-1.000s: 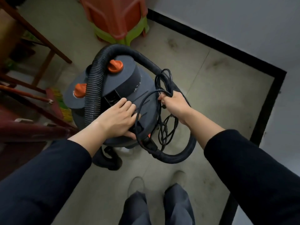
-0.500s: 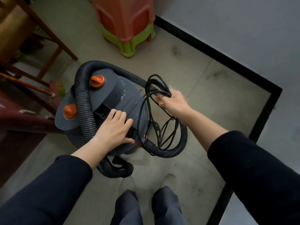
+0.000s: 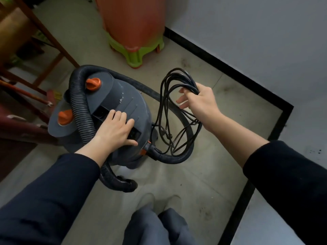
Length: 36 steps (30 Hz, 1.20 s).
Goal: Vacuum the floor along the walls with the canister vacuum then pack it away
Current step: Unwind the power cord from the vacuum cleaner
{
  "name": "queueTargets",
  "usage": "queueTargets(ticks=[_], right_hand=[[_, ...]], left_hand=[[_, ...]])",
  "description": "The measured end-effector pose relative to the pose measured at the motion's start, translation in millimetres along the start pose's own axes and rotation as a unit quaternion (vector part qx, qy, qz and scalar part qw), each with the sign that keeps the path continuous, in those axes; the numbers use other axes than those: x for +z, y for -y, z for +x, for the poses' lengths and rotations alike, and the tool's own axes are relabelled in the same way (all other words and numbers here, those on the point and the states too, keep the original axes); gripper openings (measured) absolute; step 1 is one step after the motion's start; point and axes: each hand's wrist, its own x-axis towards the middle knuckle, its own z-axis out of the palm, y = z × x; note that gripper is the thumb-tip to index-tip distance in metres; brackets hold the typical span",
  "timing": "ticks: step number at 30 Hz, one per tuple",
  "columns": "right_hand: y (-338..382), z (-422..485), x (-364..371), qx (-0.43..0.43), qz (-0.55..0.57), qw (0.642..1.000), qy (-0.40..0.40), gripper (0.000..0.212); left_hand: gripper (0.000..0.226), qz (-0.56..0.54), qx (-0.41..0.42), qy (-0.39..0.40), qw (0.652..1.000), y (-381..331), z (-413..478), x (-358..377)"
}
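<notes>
Pressing flat, fingers straight, on the grey plastic canister vacuum (image 3: 127, 103), the left hand (image 3: 113, 133) steadies it while the right hand (image 3: 200, 101) clutches the coiled black power cord (image 3: 184, 84), loops dangling beneath for stowing.

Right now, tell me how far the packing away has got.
Done, by the look of it: the hose is draped over the canister vacuum and the power cord is gathered into loops. In hand: the right hand grips that coil, the left hand rests flat on its top. Left: stowing the cord and canister.
</notes>
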Motion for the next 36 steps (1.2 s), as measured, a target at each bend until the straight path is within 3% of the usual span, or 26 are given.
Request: queueTargets(ticks=[20, 29, 34, 36], right_hand=[[52, 14, -13, 0.031, 0.064, 0.997, -0.036, 0.016], [70, 23, -29, 0.0, 0.057, 0.997, -0.046, 0.016], [80, 13, -49, -0.04, 0.041, 0.998, -0.027, 0.011], [86, 6, -67, -0.068, 0.033, 0.997, -0.022, 0.01]], left_hand=[[0.072, -0.036, -0.2, 0.105, 0.974, -32, 29, -26], [0.071, -0.075, -0.293, 0.173, 0.937, -18, 47, -35], [0.074, -0.212, -0.341, 0.248, 0.881, -5, 57, -48], [0.073, -0.282, -0.327, 0.214, 0.876, -7, 66, -65]])
